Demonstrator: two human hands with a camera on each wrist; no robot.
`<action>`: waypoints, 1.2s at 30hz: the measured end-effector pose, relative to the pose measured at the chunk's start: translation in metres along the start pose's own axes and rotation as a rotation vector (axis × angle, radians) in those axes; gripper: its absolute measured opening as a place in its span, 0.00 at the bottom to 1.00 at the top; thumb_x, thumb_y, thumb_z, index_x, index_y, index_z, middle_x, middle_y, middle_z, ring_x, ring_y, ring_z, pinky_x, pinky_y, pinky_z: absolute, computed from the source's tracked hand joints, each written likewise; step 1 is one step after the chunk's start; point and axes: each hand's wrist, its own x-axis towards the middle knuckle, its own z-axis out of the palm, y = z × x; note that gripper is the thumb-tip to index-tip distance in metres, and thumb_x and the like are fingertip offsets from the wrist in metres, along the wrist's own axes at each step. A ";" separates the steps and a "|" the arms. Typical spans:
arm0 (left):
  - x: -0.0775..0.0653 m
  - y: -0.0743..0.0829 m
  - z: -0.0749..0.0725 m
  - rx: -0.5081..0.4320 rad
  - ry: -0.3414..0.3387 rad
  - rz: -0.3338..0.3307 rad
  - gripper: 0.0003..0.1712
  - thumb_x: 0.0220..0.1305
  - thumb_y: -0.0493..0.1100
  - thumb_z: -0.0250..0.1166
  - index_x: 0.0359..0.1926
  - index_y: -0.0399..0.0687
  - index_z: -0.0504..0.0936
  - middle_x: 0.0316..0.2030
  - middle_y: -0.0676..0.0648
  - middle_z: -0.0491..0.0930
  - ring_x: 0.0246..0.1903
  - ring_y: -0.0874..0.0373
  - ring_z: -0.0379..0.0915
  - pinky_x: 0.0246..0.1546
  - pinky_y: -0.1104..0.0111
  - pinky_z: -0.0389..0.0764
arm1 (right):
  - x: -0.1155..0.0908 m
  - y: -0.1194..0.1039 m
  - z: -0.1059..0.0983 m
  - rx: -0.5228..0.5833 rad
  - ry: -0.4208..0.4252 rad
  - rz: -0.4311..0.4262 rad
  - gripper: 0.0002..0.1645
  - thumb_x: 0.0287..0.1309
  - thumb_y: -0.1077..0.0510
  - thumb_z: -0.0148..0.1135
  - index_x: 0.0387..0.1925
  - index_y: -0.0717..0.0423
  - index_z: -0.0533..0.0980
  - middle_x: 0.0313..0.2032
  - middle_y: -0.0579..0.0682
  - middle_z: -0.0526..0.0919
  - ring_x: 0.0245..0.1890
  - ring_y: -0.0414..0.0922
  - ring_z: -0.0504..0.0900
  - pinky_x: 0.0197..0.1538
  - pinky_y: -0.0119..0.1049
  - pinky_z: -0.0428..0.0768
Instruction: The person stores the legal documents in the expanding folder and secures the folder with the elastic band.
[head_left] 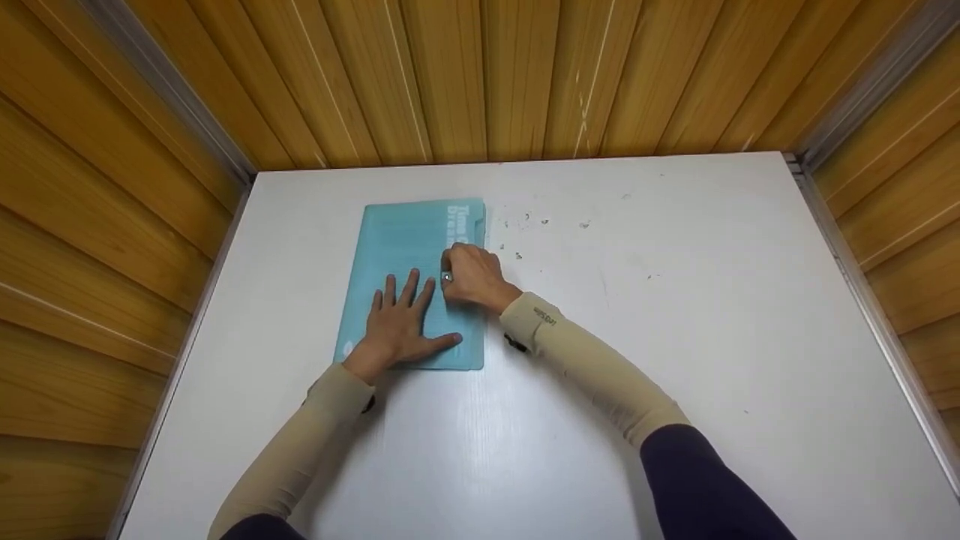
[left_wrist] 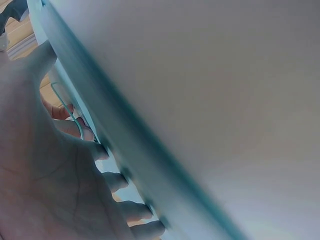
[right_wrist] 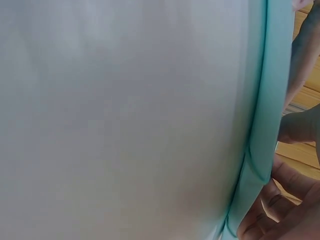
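A teal plastic file folder point(head_left: 412, 232) with white lettering lies left of centre on the white table. My left hand point(head_left: 397, 326) rests flat on its lower part, fingers spread and thumb pointing right. Near the folder's right edge, my right hand point(head_left: 472, 275) has its fingers curled and pinches the folder's closing flap point(right_wrist: 259, 167). A small shiny spot point(head_left: 447, 277) shows by the right fingertips. In the left wrist view, the thin rounded edge of the flap point(left_wrist: 80, 129) stands up by the right fingers. The right hand hides most of the flap from above.
The white table point(head_left: 675, 337) has small dark marks point(head_left: 545, 222) right of the folder. Wood-patterned panels point(head_left: 517, 82) wall it in at the back and on both sides, with metal strips point(head_left: 172, 90) at the corners.
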 end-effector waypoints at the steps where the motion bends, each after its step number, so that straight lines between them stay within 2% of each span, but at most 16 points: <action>1: 0.000 0.000 -0.001 -0.004 0.000 0.001 0.70 0.58 0.89 0.52 0.88 0.56 0.44 0.87 0.41 0.38 0.83 0.27 0.31 0.79 0.33 0.45 | 0.001 0.000 -0.001 -0.002 -0.003 -0.004 0.10 0.58 0.55 0.68 0.40 0.54 0.87 0.40 0.50 0.85 0.39 0.50 0.84 0.44 0.53 0.84; 16: 0.001 0.002 -0.003 -0.017 0.003 0.008 0.70 0.57 0.89 0.52 0.88 0.56 0.44 0.87 0.42 0.37 0.83 0.28 0.30 0.79 0.33 0.44 | 0.002 0.002 -0.005 -0.021 -0.027 -0.021 0.13 0.61 0.54 0.67 0.43 0.56 0.86 0.41 0.52 0.85 0.41 0.52 0.83 0.46 0.52 0.84; 30: 0.001 0.001 0.000 -0.033 0.027 0.002 0.70 0.57 0.89 0.54 0.88 0.56 0.46 0.87 0.42 0.38 0.83 0.28 0.31 0.79 0.34 0.45 | -0.001 0.009 -0.005 0.075 -0.021 -0.007 0.13 0.63 0.53 0.70 0.44 0.57 0.87 0.42 0.53 0.85 0.43 0.51 0.83 0.49 0.50 0.83; 36: 0.000 -0.001 0.001 -0.028 0.028 -0.003 0.69 0.58 0.89 0.54 0.87 0.56 0.46 0.87 0.41 0.39 0.83 0.29 0.31 0.79 0.35 0.46 | -0.003 0.010 -0.005 0.105 -0.026 -0.032 0.13 0.64 0.55 0.70 0.45 0.60 0.87 0.42 0.55 0.85 0.43 0.53 0.84 0.50 0.50 0.83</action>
